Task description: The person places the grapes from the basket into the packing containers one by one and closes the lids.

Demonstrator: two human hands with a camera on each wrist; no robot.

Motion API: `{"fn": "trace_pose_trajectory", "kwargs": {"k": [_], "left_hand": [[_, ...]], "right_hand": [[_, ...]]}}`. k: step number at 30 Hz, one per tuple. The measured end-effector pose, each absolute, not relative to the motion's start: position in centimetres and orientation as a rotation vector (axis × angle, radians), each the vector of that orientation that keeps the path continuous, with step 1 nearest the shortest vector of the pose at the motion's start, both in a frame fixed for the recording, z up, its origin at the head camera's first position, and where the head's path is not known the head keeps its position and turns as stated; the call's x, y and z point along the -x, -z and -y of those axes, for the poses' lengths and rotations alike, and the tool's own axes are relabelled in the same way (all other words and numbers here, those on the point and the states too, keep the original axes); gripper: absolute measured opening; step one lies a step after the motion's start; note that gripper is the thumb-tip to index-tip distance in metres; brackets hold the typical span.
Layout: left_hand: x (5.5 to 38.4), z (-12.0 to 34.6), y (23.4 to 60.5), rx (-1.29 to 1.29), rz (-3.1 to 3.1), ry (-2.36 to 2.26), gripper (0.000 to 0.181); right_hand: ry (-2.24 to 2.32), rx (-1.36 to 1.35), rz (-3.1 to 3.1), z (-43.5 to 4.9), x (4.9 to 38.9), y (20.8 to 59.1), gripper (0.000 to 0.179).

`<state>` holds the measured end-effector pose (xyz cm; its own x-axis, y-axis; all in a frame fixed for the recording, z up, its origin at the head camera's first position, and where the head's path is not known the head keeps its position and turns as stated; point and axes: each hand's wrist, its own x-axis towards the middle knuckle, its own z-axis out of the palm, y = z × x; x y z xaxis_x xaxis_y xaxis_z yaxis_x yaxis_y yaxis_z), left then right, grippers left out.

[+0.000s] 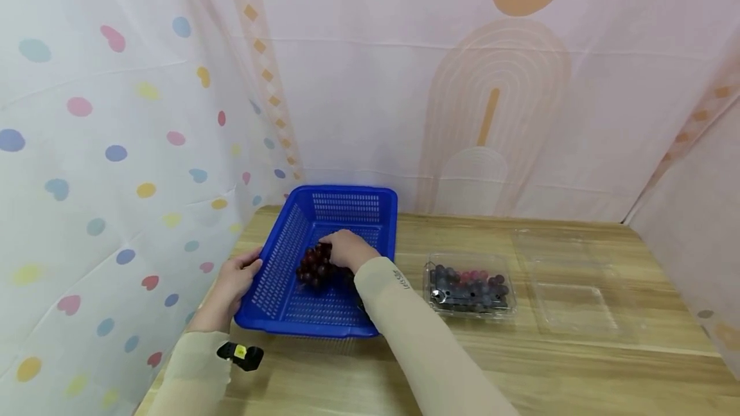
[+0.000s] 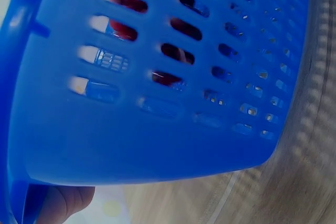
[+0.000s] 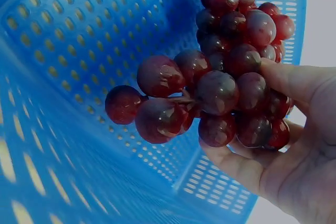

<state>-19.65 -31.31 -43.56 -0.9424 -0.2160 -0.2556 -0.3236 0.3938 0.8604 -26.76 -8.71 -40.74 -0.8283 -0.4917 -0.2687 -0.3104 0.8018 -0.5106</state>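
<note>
A blue plastic basket [image 1: 315, 327] with slotted walls stands on the wooden table, tilted a little. Its left rim is gripped by my left hand [image 1: 231, 282]; in the left wrist view only part of that hand [image 2: 65, 203] shows below the basket's corner. Inside the basket, my right hand [image 1: 350, 251] holds a bunch of dark red grapes [image 1: 315, 268]. Seen from the right wrist, the thumb and fingers curl round the bunch [image 3: 218, 93], with several grapes sticking out past them. My right forearm hides part of the basket's right side.
Right of the basket, a clear plastic box [image 1: 471, 300] holds dark and red grapes. Another clear plastic container [image 1: 572, 303], apparently with its lid raised, lies farther right. Patterned curtains [image 1: 358, 95] hang behind the table and at both sides.
</note>
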Motion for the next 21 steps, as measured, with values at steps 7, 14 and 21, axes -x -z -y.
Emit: {"fn": "trace_pose_trajectory", "kwargs": {"k": [7, 14, 21], "left_hand": [[19.5, 31.9, 43.5, 0.461, -2.573, -1.561, 0.049], [19.5, 32.3, 43.5, 0.468, -2.574, -1.544, 0.049], [19.6, 32.2, 43.4, 0.461, -2.57, -1.547, 0.048]], "right_hand": [[0.687, 0.687, -2.659, 8.0, 26.8, 39.0, 0.054], [0.803, 0.755, -2.631, 6.9, 26.4, 37.4, 0.057], [0.925, 0.804, -2.629, 5.6, 26.1, 36.8, 0.057]]}}
